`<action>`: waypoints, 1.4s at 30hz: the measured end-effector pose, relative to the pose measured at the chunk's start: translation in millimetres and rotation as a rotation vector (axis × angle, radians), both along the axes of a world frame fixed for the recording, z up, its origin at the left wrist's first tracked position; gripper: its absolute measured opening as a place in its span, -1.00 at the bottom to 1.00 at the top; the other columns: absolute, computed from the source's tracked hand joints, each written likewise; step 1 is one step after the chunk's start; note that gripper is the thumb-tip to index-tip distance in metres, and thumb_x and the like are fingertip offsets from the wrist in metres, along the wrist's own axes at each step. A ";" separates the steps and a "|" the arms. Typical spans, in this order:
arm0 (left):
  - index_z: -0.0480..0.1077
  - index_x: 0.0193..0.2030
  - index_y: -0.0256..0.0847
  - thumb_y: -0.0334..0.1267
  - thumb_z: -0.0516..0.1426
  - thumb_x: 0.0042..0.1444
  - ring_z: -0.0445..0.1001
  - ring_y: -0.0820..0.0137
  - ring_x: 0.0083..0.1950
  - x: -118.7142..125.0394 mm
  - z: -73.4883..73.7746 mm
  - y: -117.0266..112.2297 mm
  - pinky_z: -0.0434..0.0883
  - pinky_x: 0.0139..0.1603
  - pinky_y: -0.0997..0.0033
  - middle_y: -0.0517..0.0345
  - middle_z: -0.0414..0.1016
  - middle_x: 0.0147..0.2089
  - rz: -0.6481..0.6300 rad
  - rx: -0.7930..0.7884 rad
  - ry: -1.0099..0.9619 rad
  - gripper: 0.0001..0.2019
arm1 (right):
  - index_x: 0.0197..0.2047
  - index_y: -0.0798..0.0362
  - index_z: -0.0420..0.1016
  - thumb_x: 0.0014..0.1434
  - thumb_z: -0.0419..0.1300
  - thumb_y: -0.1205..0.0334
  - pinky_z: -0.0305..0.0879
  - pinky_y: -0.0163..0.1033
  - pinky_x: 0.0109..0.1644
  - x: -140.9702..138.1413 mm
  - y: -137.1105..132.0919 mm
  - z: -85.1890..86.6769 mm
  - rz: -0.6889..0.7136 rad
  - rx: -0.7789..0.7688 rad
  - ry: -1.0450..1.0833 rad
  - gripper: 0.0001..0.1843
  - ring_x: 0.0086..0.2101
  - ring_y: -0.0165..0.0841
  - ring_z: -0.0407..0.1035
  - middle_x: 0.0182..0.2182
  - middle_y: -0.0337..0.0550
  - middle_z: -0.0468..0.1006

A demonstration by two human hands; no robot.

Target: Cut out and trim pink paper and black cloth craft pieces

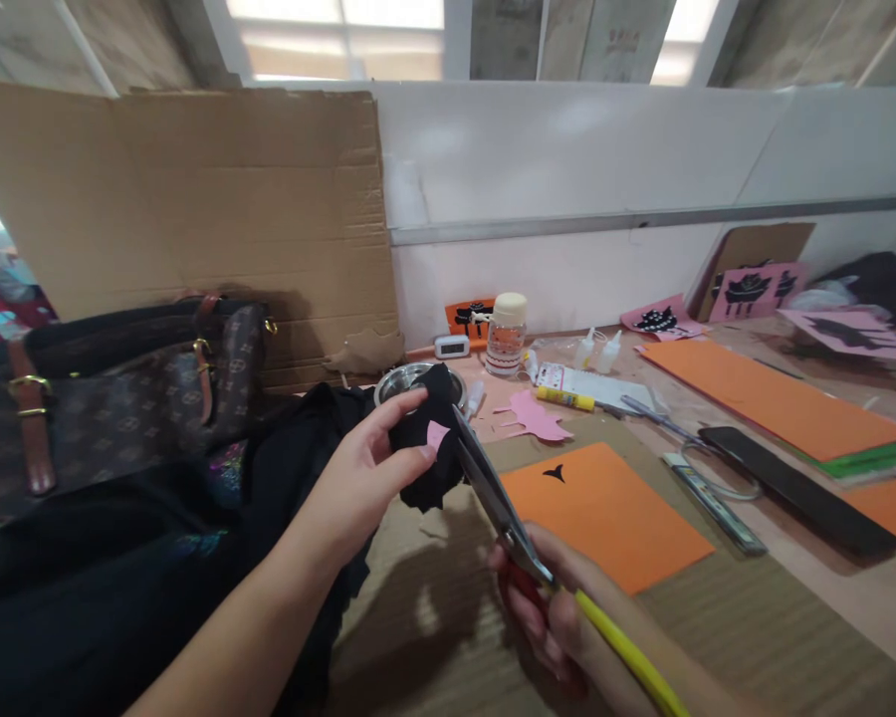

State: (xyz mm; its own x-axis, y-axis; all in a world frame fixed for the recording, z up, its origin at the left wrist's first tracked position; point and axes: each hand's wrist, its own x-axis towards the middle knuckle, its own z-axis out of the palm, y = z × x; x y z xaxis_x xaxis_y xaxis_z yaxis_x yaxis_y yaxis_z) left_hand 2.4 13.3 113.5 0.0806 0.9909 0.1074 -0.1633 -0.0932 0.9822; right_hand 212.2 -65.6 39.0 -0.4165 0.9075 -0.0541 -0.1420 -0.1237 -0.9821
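Observation:
My left hand (373, 468) pinches a piece of black fabric (431, 488) together with a small pink paper piece (437, 435) lying on it. In my right hand (542, 607) is a pair of scissors (497, 498) with a red and a yellow handle, its blade tips at the right edge of the fabric. Whether the blades are parted is hard to make out. An orange sheet (612, 518) with a small black cut-out (555, 473) on it lies to the right. Under my hands is a cardboard mat (403, 607).
Behind the fabric stands a metal bowl (459, 378). A glass jar (506, 339), small timer (452, 346), glue stick (565, 398) and pink cut-out (536, 416) sit farther back. Black cloth (269, 518) and a brown handbag (119, 388) occupy the left; a black bar (798, 488) lies right.

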 end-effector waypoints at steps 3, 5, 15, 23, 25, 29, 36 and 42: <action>0.50 0.15 -0.08 -0.27 0.36 -0.01 0.57 0.20 0.05 -2.0 1.9 -0.2 0.48 0.03 0.32 0.10 0.62 0.09 -0.047 0.039 0.071 -0.48 | 0.07 0.06 0.35 0.05 0.12 -0.58 -0.07 -0.42 -0.61 3.2 -3.0 3.6 0.076 -0.030 0.005 -0.12 -0.61 -0.57 -0.05 -0.48 -0.36 0.21; 0.50 0.14 -0.10 -0.28 0.34 -0.04 0.59 0.21 -0.05 -1.2 5.2 -1.6 0.50 -0.07 0.32 0.09 0.65 -0.02 -0.067 0.033 0.104 -0.47 | 0.08 0.05 0.34 0.08 0.14 -0.55 -0.04 -0.41 -0.60 4.5 -3.5 5.5 0.080 -0.038 0.024 -0.14 -0.60 -0.57 -0.03 -0.47 -0.35 0.22; 0.49 0.13 -0.18 -0.27 0.29 -0.08 0.60 0.18 -0.10 -1.5 19.7 -6.5 0.54 -0.16 0.33 0.07 0.65 -0.10 -0.088 0.060 0.281 -0.45 | 0.01 0.07 0.38 0.07 0.16 -0.54 -0.11 -0.41 -0.64 0.2 -0.4 0.1 0.052 0.054 0.105 -0.17 -0.65 -0.59 -0.09 -0.51 -0.39 0.21; 0.50 0.12 -0.19 -0.29 0.27 -0.08 0.58 0.28 -0.14 -2.8 23.1 -8.2 0.52 -0.21 0.42 0.10 0.65 -0.10 -0.104 0.064 0.294 -0.47 | 0.01 0.05 0.37 0.06 0.16 -0.55 -0.11 -0.42 -0.65 6.9 -0.7 5.0 0.088 -0.001 -0.011 -0.18 -0.65 -0.61 -0.11 -0.49 -0.38 0.21; 0.50 0.13 -0.17 -0.29 0.27 -0.07 0.58 0.28 -0.16 -3.8 24.2 -8.5 0.51 -0.25 0.43 0.10 0.65 -0.09 -0.097 0.070 0.304 -0.46 | -0.02 0.03 0.38 0.02 0.20 -0.55 -0.12 -0.42 -0.66 7.6 0.2 -2.2 0.070 -0.014 -0.010 -0.19 -0.66 -0.61 -0.10 -0.49 -0.38 0.21; 0.51 0.13 -0.19 -0.30 0.26 -0.08 0.58 0.26 -0.14 -4.8 27.2 -8.8 0.52 -0.24 0.41 0.07 0.64 -0.06 -0.084 0.098 0.325 -0.47 | -0.04 0.04 0.41 0.06 0.23 -0.49 -0.09 -0.44 -0.64 6.5 -0.5 -5.5 0.048 0.001 -0.003 -0.25 -0.63 -0.59 -0.05 -0.47 -0.34 0.25; 0.50 0.13 -0.18 -0.34 0.27 -0.05 0.58 0.28 -0.02 -8.9 28.8 -7.2 0.51 -0.10 0.43 0.08 0.61 0.07 -0.123 0.106 0.278 -0.48 | -0.14 0.04 0.48 0.02 0.25 -0.50 0.04 -0.40 -0.53 1.9 -1.4 14.9 -0.015 0.042 -0.007 -0.26 -0.50 -0.48 0.07 -0.42 -0.26 0.25; 0.51 0.14 -0.12 -0.35 0.27 -0.01 0.59 0.32 -0.11 -14.7 25.4 -5.4 0.50 -0.21 0.47 0.12 0.63 0.02 -0.143 0.125 0.276 -0.50 | -0.15 0.04 0.49 -0.04 0.30 -0.49 0.04 -0.40 -0.51 4.7 -1.0 4.7 -0.034 0.018 -0.048 -0.26 -0.48 -0.47 0.07 -0.41 -0.24 0.30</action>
